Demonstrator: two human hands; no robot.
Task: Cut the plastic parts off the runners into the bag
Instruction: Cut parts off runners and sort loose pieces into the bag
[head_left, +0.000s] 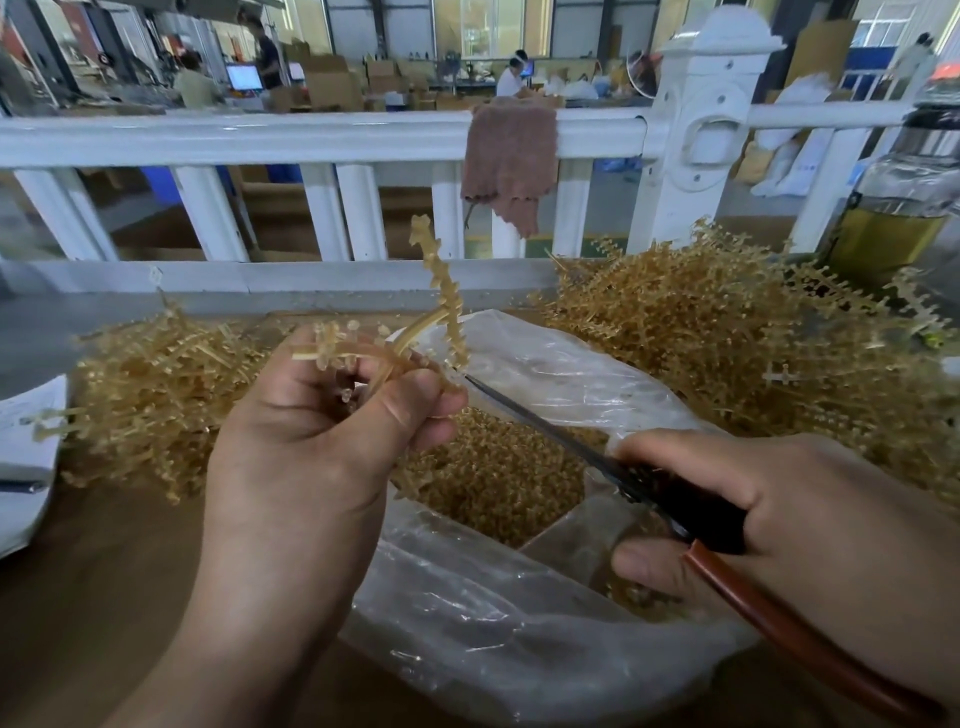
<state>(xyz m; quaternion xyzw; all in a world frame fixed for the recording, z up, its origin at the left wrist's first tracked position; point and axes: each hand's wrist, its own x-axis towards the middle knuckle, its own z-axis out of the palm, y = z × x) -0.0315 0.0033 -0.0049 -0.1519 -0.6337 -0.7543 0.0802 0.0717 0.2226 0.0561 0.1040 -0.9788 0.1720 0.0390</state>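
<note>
At the left of the frame I see a heap of amber runners (156, 395) on the brown worktop (104, 571). Right of it the left hand (311, 441) has fingers and thumb curled tight around one runner (447, 296), whose toothed strip rises toward frame centre. The snips (540, 423) point up-left, tip touching that strip just beside the thumb; whether the blades are parted I cannot tell. Below centre lies the clear bag (493, 623), open, with cut parts (493, 478) inside. At lower right the right hand (805, 519) grips the snips' handles. A second heap (727, 353) fills the upper right.
</note>
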